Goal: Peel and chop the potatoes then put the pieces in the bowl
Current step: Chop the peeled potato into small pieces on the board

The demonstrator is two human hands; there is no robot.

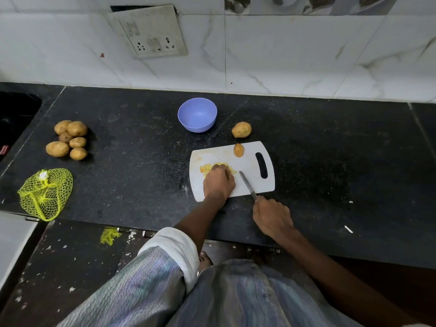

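Though half hidden under the left hand (218,182), potato pieces (207,168) in its grip; right hand (272,217) around knife (247,185).

I see a black speckled stone counter (118,161) running along a wall of white marble-look tiles (283,55). A grimy socket-and-switch plate (151,31) hangs crooked on that wall. Below the counter edge, the dark floor (70,256) is flecked with pale spots.
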